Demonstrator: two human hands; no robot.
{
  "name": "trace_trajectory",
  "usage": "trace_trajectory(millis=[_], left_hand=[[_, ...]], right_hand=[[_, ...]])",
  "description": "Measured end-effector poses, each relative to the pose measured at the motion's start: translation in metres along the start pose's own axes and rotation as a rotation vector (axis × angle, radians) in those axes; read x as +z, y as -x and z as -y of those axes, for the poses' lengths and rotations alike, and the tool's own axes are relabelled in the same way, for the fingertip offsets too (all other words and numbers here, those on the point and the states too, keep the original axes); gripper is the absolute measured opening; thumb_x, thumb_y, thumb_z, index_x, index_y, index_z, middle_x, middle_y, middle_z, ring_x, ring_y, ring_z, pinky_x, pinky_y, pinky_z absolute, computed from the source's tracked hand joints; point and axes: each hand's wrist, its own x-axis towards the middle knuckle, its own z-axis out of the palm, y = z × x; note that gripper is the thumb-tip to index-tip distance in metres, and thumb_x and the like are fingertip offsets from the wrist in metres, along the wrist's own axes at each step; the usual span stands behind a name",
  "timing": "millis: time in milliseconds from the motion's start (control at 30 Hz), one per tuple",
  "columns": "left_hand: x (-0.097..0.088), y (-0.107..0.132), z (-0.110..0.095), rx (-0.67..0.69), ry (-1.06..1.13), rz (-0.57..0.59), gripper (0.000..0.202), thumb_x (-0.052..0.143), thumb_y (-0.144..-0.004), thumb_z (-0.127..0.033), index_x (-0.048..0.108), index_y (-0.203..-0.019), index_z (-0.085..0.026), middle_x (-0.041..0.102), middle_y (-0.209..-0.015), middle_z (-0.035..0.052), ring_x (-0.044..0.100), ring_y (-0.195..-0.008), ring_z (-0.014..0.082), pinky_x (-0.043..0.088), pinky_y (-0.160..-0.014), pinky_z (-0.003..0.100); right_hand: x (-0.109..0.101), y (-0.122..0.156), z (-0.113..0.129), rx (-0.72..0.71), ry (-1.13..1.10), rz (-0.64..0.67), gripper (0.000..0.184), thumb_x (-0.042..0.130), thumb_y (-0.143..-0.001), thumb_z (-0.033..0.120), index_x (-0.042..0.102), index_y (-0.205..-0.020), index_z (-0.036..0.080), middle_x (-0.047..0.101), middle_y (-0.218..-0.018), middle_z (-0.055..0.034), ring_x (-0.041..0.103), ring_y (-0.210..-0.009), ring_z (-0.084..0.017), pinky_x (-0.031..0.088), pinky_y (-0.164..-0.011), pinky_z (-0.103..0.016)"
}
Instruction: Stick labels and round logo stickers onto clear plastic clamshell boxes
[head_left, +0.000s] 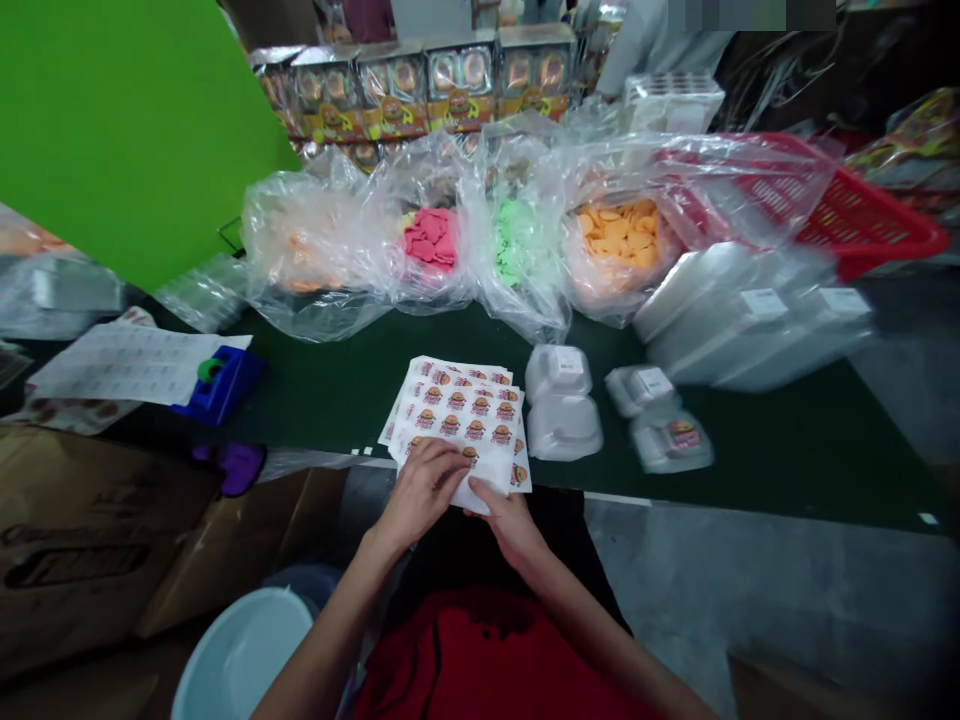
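A stack of sticker sheets (465, 415) with small burger pictures lies at the near edge of a dark green table (750, 450). My left hand (424, 490) rests on the near left corner of the top sheet, fingers curled and pinching at a sticker. My right hand (510, 520) grips the near edge of the sheets from below, thumb on top. Just right of the sheets sit small clear plastic clamshell boxes (562, 400), and two more (660, 430), one bearing a burger sticker.
Plastic bags hold orange (619, 235), green (521, 240), pink (431, 240) and pale orange (300, 250) pieces along the table's far side. A red basket (862, 215), stacked clear trays (750, 310), a blue tape dispenser (221, 380), boxed toys (420, 85), cardboard (90, 540) and a pale bucket (244, 655) surround me.
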Motion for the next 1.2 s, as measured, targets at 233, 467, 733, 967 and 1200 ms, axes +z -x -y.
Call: trace_trajectory(millis=[233,467,733,967,1200], left_hand=[[-0.008,0.003,0.006,0.021,-0.120,0.180,0.022,0.059,-0.103,-0.026,0.079,-0.112,-0.023,0.080,-0.111,0.0092,0.073,-0.111,0.0263,0.059,-0.099,0.042],[-0.009,-0.011,0.007,-0.070,0.048,0.173,0.019,0.061,-0.096,-0.018,0.079,-0.096,-0.023,0.080,-0.099,0.0052,0.074,-0.092,0.0212,0.057,-0.088,0.034],[-0.004,-0.014,0.009,-0.311,0.193,0.047,0.015,0.063,-0.093,-0.026,0.071,-0.083,-0.019,0.074,-0.082,0.0022,0.066,-0.074,0.0167,0.050,-0.069,0.026],[0.002,-0.019,0.021,-0.502,0.308,-0.262,0.019,0.066,-0.089,-0.036,0.070,-0.085,-0.018,0.071,-0.077,0.0015,0.064,-0.066,0.0146,0.050,-0.064,0.025],[-0.001,-0.020,-0.009,-0.379,0.141,-0.563,0.021,0.062,-0.098,-0.039,0.071,-0.095,-0.021,0.076,-0.094,0.0052,0.072,-0.085,0.0203,0.060,-0.081,0.034]], right_hand=[[-0.002,-0.003,0.001,-0.176,0.273,0.059,0.062,0.077,-0.073,0.038,0.067,-0.133,0.025,0.070,-0.142,-0.0086,0.063,-0.133,-0.033,0.052,-0.114,-0.048],[-0.007,-0.004,0.006,-0.130,0.427,0.076,0.048,0.067,-0.078,0.038,0.071,-0.123,0.023,0.074,-0.132,-0.0079,0.069,-0.116,-0.032,0.062,-0.093,-0.044],[-0.010,-0.001,0.006,0.009,0.393,0.089,0.023,0.067,-0.075,0.039,0.072,-0.087,0.020,0.079,-0.074,-0.0089,0.075,-0.075,-0.031,0.062,-0.083,-0.046],[-0.006,0.004,0.016,0.052,0.141,0.069,0.049,0.084,-0.069,0.044,0.067,-0.106,0.018,0.080,-0.093,-0.0083,0.079,-0.070,-0.027,0.064,-0.073,-0.041],[-0.031,0.026,0.054,0.290,0.388,0.466,0.056,0.078,-0.080,0.069,0.076,-0.083,0.013,0.080,-0.075,-0.0114,0.075,-0.064,-0.019,0.058,-0.063,-0.028]])
